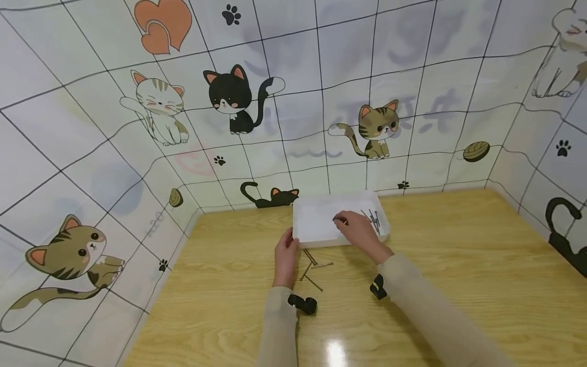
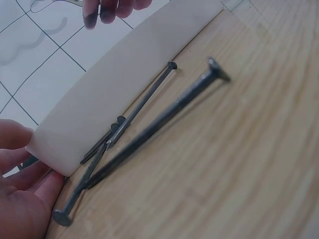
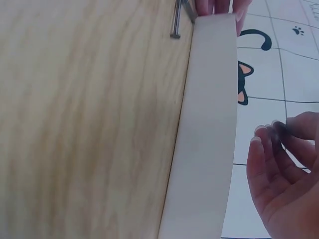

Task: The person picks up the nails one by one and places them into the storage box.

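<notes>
A shallow white tray (image 1: 316, 243) stands at the back of the table. My left hand (image 1: 286, 257) grips its front left corner, thumb at the rim and fingers low against the outside, as the left wrist view shows. Above the tray's middle is my right hand (image 1: 359, 234), fingers loosely bent and thumb near the fingertips. No object shows between them; the right wrist view shows the fingertips darkened (image 3: 279, 128). Several nails (image 1: 375, 223) lie along the tray's right side. On the table before the tray, more long nails (image 2: 154, 127) lie loosely crossed.
The wood-grain table (image 1: 220, 295) reaches back to a wall sheet (image 1: 293, 112) printed with cats and grid lines. Black straps with small devices (image 1: 302, 304) sit at both wrists over beige sleeves (image 1: 278, 326).
</notes>
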The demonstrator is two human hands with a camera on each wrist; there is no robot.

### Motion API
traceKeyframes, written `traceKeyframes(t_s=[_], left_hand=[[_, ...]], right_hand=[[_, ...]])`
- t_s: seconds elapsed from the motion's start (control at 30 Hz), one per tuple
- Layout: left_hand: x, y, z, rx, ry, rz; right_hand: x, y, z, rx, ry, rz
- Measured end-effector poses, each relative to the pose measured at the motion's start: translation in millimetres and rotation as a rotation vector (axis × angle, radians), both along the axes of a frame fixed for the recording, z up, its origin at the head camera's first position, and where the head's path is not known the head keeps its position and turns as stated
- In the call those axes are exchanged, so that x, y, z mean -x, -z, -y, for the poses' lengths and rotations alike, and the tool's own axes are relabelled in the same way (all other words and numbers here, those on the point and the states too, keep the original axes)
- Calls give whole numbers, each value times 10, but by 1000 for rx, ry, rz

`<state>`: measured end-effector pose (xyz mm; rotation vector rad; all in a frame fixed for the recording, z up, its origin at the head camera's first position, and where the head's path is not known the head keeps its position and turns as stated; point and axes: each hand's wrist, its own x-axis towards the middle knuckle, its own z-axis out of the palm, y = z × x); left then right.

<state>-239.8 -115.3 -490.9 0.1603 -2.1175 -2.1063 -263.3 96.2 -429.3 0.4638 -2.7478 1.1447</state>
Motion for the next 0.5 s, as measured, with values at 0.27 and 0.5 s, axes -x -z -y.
traceKeyframes(t_s=[0.27, 0.5], left_hand=[[-9, -34, -5, -7, 4, 2], [-22, -39, -6, -27, 20, 0]], right_hand=[[-245, 50, 24, 95, -85, 102], [-404, 126, 57, 39, -194, 161]])
